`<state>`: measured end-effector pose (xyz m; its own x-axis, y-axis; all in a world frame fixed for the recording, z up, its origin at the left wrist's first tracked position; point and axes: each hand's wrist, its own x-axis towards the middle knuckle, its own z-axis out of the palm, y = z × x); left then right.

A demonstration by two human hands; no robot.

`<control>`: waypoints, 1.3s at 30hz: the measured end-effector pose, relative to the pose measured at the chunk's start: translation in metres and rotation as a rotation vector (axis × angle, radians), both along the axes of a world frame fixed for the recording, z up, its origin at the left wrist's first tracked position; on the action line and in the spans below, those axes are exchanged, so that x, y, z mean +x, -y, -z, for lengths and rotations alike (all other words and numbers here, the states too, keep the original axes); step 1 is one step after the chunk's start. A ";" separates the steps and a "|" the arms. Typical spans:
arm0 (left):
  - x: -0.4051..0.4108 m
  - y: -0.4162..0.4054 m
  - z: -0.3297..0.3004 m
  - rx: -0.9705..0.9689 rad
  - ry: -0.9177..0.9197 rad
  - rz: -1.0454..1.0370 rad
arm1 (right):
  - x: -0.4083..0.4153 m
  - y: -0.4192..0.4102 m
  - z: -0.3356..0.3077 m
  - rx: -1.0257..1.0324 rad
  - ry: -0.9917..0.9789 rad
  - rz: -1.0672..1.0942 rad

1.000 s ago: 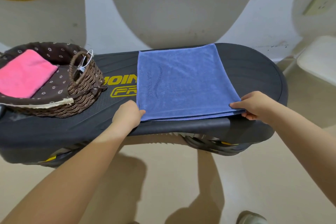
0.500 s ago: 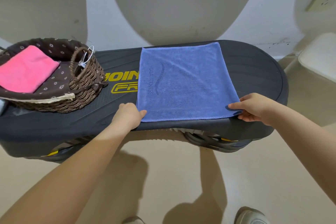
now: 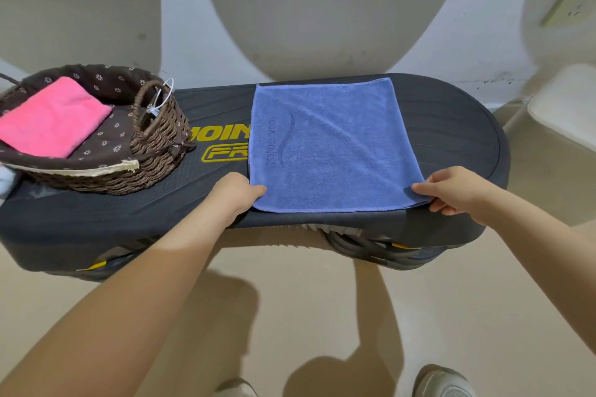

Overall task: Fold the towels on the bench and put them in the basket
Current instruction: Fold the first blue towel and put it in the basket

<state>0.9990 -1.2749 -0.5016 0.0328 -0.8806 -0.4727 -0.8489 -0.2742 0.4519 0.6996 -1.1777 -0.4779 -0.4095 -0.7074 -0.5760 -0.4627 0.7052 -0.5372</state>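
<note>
Now | black bench [image 3: 451, 126] before pale wall [image 3: 200, 51] | both hands' fingers pinch blue towel [image 3: 332, 145] corners

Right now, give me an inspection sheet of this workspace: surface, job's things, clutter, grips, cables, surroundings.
Surface: dark bench with yellow lettering, ribbed top.
Job's things: blue towel spread flat on the bench; pink towel folded inside the wicker basket at the bench's left end.
Clutter: white tag on a loop at the basket handle.
Grips: left hand pinches the blue towel's near left corner; right hand pinches its near right corner.
Cables: nothing seen.
Surroundings: wall socket upper right, pale seat at right, shoes on the floor.
</note>
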 end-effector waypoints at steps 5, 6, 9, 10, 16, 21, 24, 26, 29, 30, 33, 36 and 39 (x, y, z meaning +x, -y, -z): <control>0.008 -0.005 -0.007 -0.192 -0.500 -0.286 | -0.005 -0.005 -0.003 -0.142 0.303 0.106; 0.011 -0.006 -0.009 -0.248 -0.537 -0.304 | -0.007 -0.007 -0.003 -0.187 0.372 0.128; 0.017 -0.006 -0.023 -0.227 -0.631 -0.250 | -0.012 -0.011 -0.004 -0.319 0.527 0.061; 0.020 -0.006 -0.027 -0.177 -0.676 -0.239 | -0.014 -0.012 -0.006 -0.348 0.562 0.010; 0.038 -0.017 -0.035 -0.181 -0.161 0.288 | -0.023 -0.015 -0.018 -0.278 0.582 -0.187; 0.040 -0.011 -0.017 -0.441 0.073 0.415 | -0.010 -0.010 -0.015 -0.284 0.305 -0.254; 0.045 -0.006 -0.012 -0.555 -0.017 0.480 | -0.003 -0.009 -0.011 -0.510 0.034 -0.210; 0.050 0.000 -0.011 -0.551 -0.039 0.633 | -0.003 -0.009 -0.013 -0.610 0.022 -0.203; 0.053 0.002 -0.027 -0.340 -0.222 0.656 | -0.002 -0.011 -0.018 -0.633 0.279 -0.205; 0.051 0.004 -0.032 -0.292 -0.257 0.624 | -0.002 -0.011 -0.018 -0.609 0.314 -0.217; 0.045 0.007 -0.046 -0.173 -0.419 0.571 | -0.003 -0.006 -0.018 -0.490 0.422 -0.240; 0.041 0.011 -0.049 -0.053 -0.599 0.410 | -0.006 0.006 -0.007 -0.454 0.329 -0.151; 0.033 0.024 -0.038 -0.086 -0.603 0.206 | -0.005 0.025 0.003 -0.499 0.242 0.008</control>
